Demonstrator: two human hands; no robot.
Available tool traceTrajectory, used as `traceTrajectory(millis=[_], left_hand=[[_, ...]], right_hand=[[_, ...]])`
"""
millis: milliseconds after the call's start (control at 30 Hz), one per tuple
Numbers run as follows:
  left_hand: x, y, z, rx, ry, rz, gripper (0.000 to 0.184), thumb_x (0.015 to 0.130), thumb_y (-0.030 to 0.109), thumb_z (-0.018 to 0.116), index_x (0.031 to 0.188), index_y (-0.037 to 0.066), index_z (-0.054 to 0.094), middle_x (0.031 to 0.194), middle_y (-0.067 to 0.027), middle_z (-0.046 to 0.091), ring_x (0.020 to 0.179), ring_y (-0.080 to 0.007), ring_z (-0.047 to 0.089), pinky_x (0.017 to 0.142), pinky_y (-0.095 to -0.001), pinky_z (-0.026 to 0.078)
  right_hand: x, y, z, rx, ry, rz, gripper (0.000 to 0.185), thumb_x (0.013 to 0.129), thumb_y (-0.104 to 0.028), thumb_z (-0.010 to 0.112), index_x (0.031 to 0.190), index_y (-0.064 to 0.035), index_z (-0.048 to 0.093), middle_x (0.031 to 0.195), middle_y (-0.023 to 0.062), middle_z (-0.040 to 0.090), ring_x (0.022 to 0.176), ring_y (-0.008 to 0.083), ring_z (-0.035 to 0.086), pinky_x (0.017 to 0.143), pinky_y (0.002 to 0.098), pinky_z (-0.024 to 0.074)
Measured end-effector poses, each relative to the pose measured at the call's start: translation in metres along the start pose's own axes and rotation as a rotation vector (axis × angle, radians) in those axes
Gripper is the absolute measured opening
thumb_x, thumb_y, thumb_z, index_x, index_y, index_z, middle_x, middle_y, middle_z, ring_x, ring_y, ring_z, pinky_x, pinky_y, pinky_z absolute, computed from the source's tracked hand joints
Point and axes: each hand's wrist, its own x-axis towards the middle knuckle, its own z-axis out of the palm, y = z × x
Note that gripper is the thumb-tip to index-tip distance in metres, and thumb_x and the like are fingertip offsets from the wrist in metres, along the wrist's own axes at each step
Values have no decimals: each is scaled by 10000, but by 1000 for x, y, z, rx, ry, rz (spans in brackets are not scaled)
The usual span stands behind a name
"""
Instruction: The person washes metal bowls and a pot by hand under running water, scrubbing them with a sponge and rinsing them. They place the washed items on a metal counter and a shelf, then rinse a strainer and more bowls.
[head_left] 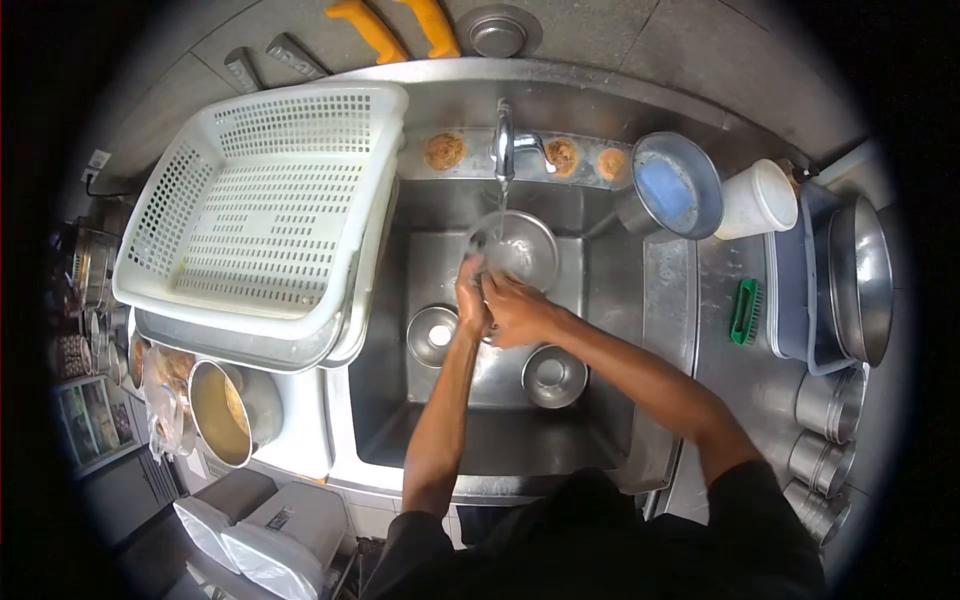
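Meeting below the running faucet (504, 140), the hands (497, 308) press together; their exact grip is unclear.

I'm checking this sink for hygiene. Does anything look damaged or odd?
Yes: three round brown patches on the ledge, one left and two right of the faucet. They stand out against the steel, like rust or residue, though I cannot tell which.
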Motion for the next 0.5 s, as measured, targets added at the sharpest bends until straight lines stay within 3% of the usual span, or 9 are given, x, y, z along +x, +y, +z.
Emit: traceTrajectory(millis=[33,100,167,233,267,333,400,467,500], left_hand=[[-10,-3,16,24,-52,100,484,927,335,497,1283,8,508,1121,-113,573,966,-225,561,901,-349,453],[1,-7,12,668,93,465,460,957,329,494,1298,21,507,1116,-130,602,969,-217,575,859,-351,463],[0,16,20,687,71,477,446,948,305,510,1300,31,517,1110,-131,620,960,-222,587,836,-357,466],[4,28,35,699,40,478,435,939,280,525,1302,40,526,1104,-133,637,950,-226,599,813,-364,468],[9,26,39,728,10,329,418,927,263,539,1284,45,546,1072,-133,653,915,-234,607,794,-366,466],[17,28,46,759,-18,184,402,916,245,552,1267,50,565,1039,-133,669,880,-242,615,774,-368,463],[20,38,62,1516,-280,697,433,828,170,595,1259,208,600,1150,-136,633,1034,-312,604,927,-404,459],[15,53,80,1760,-342,1193,574,739,0,534,1237,272,622,1286,-92,570,1252,-294,495,1065,-401,376],[19,61,81,1762,-308,1178,574,739,0,534,1237,272,622,1286,-92,570,1252,-294,495,1065,-401,376]], right_hand=[[1,4,-11,-7,1,1,741,549,-170,778,1171,145,529,1366,319,398,1314,412,381,1123,508,249],[2,6,-27,-568,8,215,850,584,-164,770,1282,170,420,1458,362,235,1358,421,322,1111,491,291],[-3,15,-3,-703,-78,257,931,614,-166,765,1345,192,313,1474,375,197,1388,430,271,1118,501,275],[2,26,16,-468,-31,224,809,658,-163,759,1292,180,393,1435,401,242,1326,454,363,1083,464,342],[-6,1,-17,-79,126,70,553,705,-166,748,1149,110,567,1269,363,488,1157,426,545,937,408,470],[-7,22,-21,81,170,66,424,747,-208,722,1055,64,618,1105,305,575,1040,387,598,872,424,481],[-9,43,-27,261,201,86,396,766,-335,734,994,-17,675,847,196,685,826,326,675,760,433,504],[-27,52,-21,310,216,260,369,775,-298,747,993,-7,679,833,178,686,782,273,663,730,391,500],[-36,56,-20,347,236,428,344,783,-260,760,991,2,682,818,160,687,739,219,650,701,349,497]])
